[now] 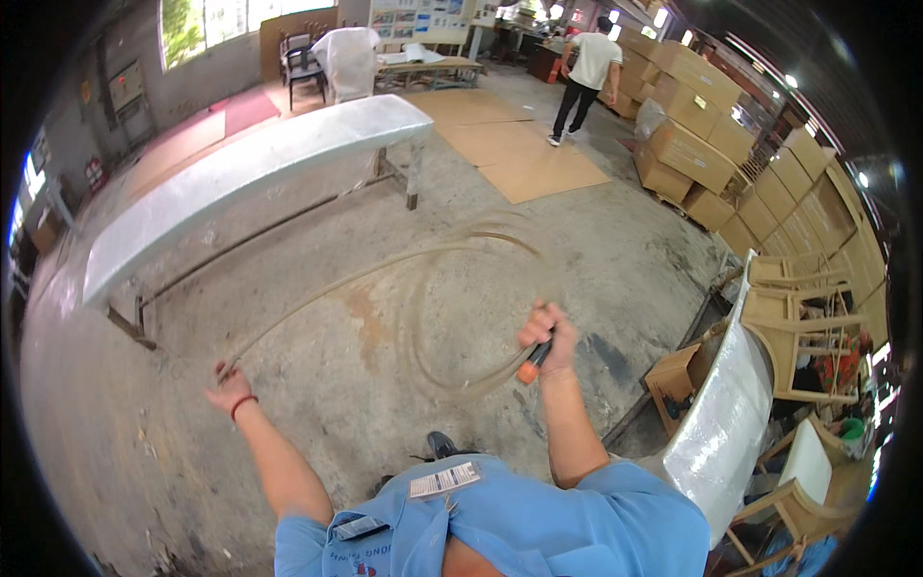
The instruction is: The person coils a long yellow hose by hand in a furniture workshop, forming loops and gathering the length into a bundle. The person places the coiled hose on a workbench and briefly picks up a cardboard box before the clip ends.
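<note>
Tan hose or cord (pixel 380 263): long, thin, motion-blurred; curving from left hand (pixel 229 389) into 1 wide loop near right hand (pixel 552 335).
Black tool (pixel 542 356): short, orange at 1 end, tilted; gripped in right hand.

Between your left hand (pixel 229 388) and your right hand (pixel 548 338) there is room above the concrete floor (pixel 317 423), but the blurred, curving hose (pixel 336 285) crosses it. Ahead on your left, the long wrapped table (pixel 269 159) is an obstacle; under its top a gap is left, with a low bar (pixel 245 246) along it. On your right, the wrapped panel (pixel 721 413), the open carton (pixel 673 378) and the wooden chairs (pixel 788 317) close the side. Farther ahead, you have a passage between the table and the stacked cartons (pixel 687 154).
</note>
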A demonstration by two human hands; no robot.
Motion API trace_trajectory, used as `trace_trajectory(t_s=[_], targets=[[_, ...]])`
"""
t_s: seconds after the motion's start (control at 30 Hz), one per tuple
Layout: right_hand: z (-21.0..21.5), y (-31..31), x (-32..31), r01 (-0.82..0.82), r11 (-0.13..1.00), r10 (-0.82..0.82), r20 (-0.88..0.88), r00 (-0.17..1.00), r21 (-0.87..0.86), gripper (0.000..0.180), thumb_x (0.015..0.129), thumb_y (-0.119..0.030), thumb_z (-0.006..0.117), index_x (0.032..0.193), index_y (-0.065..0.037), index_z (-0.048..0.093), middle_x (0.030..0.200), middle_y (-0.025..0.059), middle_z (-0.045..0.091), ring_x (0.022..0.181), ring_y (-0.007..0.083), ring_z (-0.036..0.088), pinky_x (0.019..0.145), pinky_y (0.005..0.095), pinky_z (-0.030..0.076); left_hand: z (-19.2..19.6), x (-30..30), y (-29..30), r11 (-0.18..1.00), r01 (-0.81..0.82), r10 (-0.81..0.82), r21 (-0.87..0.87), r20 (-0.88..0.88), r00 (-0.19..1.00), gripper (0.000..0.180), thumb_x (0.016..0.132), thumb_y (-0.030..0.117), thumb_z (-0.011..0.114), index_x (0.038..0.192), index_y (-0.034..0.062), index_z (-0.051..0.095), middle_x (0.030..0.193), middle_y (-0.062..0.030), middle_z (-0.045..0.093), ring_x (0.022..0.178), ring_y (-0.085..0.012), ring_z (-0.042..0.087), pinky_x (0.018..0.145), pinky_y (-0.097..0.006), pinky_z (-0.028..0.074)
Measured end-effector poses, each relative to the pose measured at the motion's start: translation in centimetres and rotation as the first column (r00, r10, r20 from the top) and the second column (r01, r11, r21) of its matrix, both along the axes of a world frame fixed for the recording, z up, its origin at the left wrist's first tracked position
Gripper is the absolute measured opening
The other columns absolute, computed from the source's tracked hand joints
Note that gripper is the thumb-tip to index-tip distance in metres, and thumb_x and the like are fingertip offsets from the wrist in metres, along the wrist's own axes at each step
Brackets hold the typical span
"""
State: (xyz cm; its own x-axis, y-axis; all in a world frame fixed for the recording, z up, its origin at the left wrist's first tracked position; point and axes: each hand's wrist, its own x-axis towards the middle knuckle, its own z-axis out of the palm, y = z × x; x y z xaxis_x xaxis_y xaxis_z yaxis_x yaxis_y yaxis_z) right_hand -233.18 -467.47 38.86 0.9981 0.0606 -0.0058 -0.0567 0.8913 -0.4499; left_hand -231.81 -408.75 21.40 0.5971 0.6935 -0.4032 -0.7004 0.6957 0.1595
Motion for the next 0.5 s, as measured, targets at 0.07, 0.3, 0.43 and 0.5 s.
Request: trace_trajectory(t_s=[0.07, 0.3, 0.43, 0.5], targets=[[1.1, -3.3, 1.5, 0.248, 0.96, -0.255, 0.037, 0.966, 0.131, 0.015, 0.089, -0.021, 0.052, 0.091, -0.005, 0.052, 0.059, -0.0041, 0.041, 0.05, 0.0098, 0.042, 0.054, 0.032, 0.041, -1.4, -2.0, 3.3, 0.989, -0.143, 0.145, -0.049, 0.049, 0.988, 0.064, 0.094, 0.051, 0.028, 0.1, -0.009, 0.049, 0.096, -0.0177, 0.056, 0.093, -0.0284, 0.052, 0.088, -0.041, 0.039], [4.9, -13.3, 4.5, 0.783, 0.613, -0.785, -0.023, 0.619, 0.107, 0.02, 0.09, -0.013, 0.046, 0.071, -0.008, 0.041, 0.061, 0.0017, 0.043, 0.055, 0.0179, 0.047, 0.06, 0.0329, 0.043, 2.8, -20.1, 17.4, 0.847, -0.515, 0.453, 0.135, 0.325, 0.83, 0.04, 0.096, 0.027, 0.032, 0.109, -0.0065, 0.049, 0.104, -0.0186, 0.056, 0.102, -0.0282, 0.052, 0.09, -0.041, 0.04], [5.2, -12.7, 5.9, 0.7, 0.638, -0.723, -0.063, 0.688, 0.322, 0.015, 0.088, -0.01, 0.045, 0.073, -0.007, 0.042, 0.063, 0.0022, 0.044, 0.058, 0.0179, 0.048, 0.061, 0.0347, 0.045, 10.4, -25.1, 21.3, 0.538, -0.587, 0.558, 0.605, 0.265, 0.786, 0.024, 0.091, 0.014, 0.047, 0.108, -0.0021, 0.052, 0.104, -0.0137, 0.057, 0.099, -0.0237, 0.053, 0.087, -0.038, 0.041], [4.9, -10.4, 7.4, 0.673, 0.71, -0.692, 0.032, 0.721, 0.208, 0.012, 0.089, -0.011, 0.046, 0.078, -0.007, 0.044, 0.064, 0.0013, 0.044, 0.058, 0.0162, 0.048, 0.06, 0.034, 0.046, 10.2, -22.3, 20.0, 0.328, 0.194, 0.658, 0.925, -0.371, 0.655, 0.03, 0.092, 0.026, 0.05, 0.105, 0.0005, 0.058, 0.105, -0.0113, 0.058, 0.097, -0.0209, 0.052, 0.085, -0.039, 0.042]])
